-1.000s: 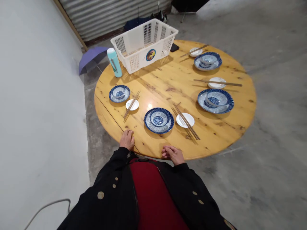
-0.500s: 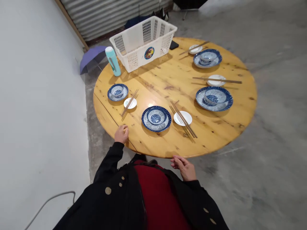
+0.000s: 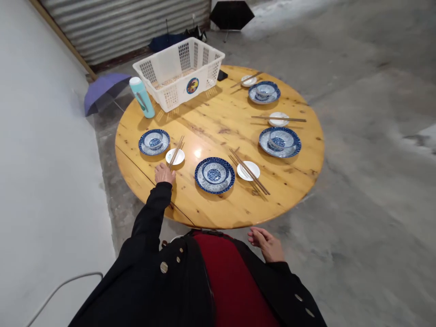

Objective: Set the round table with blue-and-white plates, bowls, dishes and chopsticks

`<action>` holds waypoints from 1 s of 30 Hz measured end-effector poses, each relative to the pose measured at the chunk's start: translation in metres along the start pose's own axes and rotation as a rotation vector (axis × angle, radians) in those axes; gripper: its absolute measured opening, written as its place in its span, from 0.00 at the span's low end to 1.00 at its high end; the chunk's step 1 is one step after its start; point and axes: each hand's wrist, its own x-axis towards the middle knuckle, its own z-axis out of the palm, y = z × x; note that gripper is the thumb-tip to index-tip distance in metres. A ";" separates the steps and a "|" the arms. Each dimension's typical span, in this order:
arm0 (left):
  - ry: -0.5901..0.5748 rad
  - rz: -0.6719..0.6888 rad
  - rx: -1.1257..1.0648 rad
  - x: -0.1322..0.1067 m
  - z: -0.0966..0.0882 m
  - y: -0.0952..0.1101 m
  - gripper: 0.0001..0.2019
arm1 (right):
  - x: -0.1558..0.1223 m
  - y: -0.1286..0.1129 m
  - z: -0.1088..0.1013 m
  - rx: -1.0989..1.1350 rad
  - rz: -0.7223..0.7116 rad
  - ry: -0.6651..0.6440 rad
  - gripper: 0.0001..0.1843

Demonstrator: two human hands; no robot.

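My left hand is over the table with its fingers bent round the near ends of a pair of brown chopsticks. These lie across a small white dish. Just beyond is a blue-and-white plate with a glassy bowl on it. My right hand hangs off the table's front edge, loosely curled, fingers apart and empty. Between the hands stands another blue-rimmed plate with a bowl. Beside it, more chopsticks rest on a white dish.
On the round wooden table stand a white plastic basket and a turquoise bottle. A dark phone lies behind the basket. Two further settings, with a far plate and a nearer plate, sit at right. A white wall borders the left.
My left hand has moved forward from the table's edge to the chopsticks by the left plate. My right hand stays near the front edge. The camera view has turned slightly right.
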 end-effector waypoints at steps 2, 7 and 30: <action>-0.015 -0.020 0.010 0.008 0.003 0.005 0.30 | -0.003 -0.004 0.006 -0.018 -0.004 -0.002 0.31; -0.049 -0.029 0.000 0.030 0.011 0.014 0.31 | -0.006 -0.007 0.011 0.027 0.017 0.073 0.30; -0.513 0.010 -1.252 -0.110 0.003 0.021 0.24 | 0.129 -0.106 0.042 -1.217 -0.349 0.339 0.20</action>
